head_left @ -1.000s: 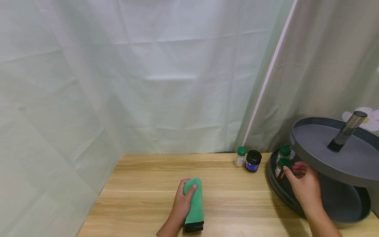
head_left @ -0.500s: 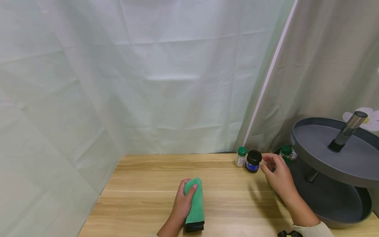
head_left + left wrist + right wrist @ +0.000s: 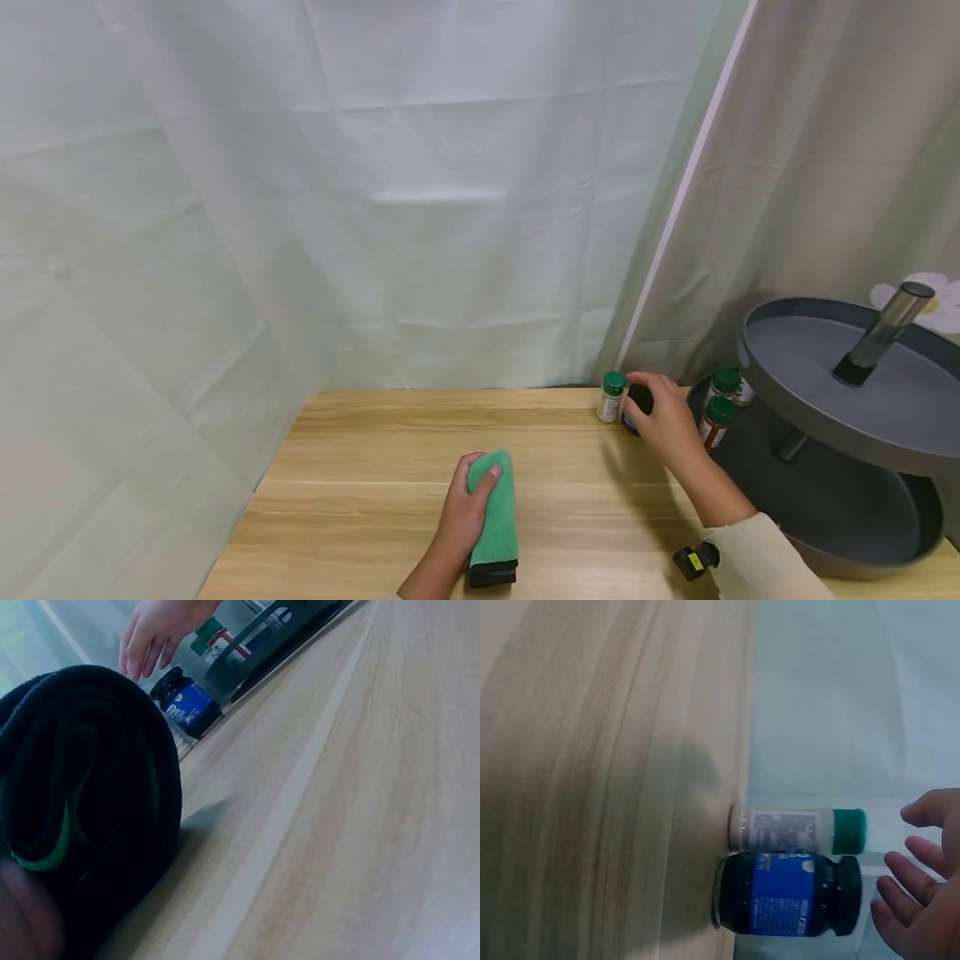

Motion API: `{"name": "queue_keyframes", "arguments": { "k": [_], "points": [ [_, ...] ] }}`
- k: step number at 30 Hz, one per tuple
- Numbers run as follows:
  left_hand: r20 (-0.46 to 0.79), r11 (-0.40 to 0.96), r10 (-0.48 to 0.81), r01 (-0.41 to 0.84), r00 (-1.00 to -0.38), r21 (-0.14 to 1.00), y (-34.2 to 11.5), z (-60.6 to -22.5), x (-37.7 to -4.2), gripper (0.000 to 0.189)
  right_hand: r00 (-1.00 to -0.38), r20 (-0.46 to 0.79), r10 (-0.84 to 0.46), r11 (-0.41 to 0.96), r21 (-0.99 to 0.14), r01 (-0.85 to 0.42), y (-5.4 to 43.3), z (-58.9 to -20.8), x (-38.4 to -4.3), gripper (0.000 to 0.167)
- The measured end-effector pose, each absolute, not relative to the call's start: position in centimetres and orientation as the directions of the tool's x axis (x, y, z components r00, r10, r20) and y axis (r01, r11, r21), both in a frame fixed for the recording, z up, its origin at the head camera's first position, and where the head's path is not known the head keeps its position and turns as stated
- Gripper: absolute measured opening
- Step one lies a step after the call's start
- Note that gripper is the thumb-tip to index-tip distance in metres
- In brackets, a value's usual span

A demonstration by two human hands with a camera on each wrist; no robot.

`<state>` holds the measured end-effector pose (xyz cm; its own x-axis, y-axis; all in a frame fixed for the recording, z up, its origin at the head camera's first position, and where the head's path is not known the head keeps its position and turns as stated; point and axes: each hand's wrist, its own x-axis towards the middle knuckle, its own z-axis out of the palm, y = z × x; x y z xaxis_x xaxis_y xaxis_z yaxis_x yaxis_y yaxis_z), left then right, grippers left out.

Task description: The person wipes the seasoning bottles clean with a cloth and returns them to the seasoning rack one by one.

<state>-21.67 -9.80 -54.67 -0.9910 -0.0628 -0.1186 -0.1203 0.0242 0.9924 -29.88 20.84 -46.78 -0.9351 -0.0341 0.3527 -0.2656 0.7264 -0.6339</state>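
Note:
My left hand [image 3: 461, 512] grips a folded green cloth [image 3: 495, 521] with black edging, thumb on top, on the wooden table. In the left wrist view its rolled dark end [image 3: 90, 787] fills the left side. My right hand [image 3: 667, 423] hovers over a black-lidded jar with a blue label [image 3: 784, 895], fingers spread and slightly bent. In the right wrist view those fingers stand apart from the jar's lid and hold nothing. Close beside the jar stands a small clear spice bottle with a green cap [image 3: 795, 831]. From the head, the right hand partly hides the jar.
At right stands a two-tier grey round tray [image 3: 855, 417] with a metal post [image 3: 885, 329]. On its lower tier are a green-capped bottle with reddish contents [image 3: 716, 423] and other bottles behind it. A curtain [image 3: 465, 208] hangs along the table's back edge.
My right hand has let go of the reddish green-capped bottle on the lower tier and moved left to above the black-lidded jar. My left hand and the cloth stay in place.

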Motion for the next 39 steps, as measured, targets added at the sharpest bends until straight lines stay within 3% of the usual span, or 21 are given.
{"name": "queue_keyframes", "arguments": {
  "k": [14,25,39],
  "points": [
    [-0.144,0.022,-0.034,-0.145,-0.989,0.989,-9.5,-54.8,-21.6,0.053,-0.944,0.325,-0.059,0.837,-0.499,-0.224,20.0,-48.1,-32.7,0.051],
    [-0.118,0.031,-0.056,-0.120,-0.991,0.992,-9.8,-54.7,-21.5,0.048,-0.939,0.336,-0.067,0.833,-0.499,-0.238,20.0,-48.3,-33.1,0.050],
    [-0.104,0.043,-0.082,-0.108,-0.991,0.993,-9.7,-53.9,-21.5,0.048,-0.933,0.358,-0.037,0.680,-0.675,-0.286,19.5,-47.1,-31.3,0.053]
  ]
}}
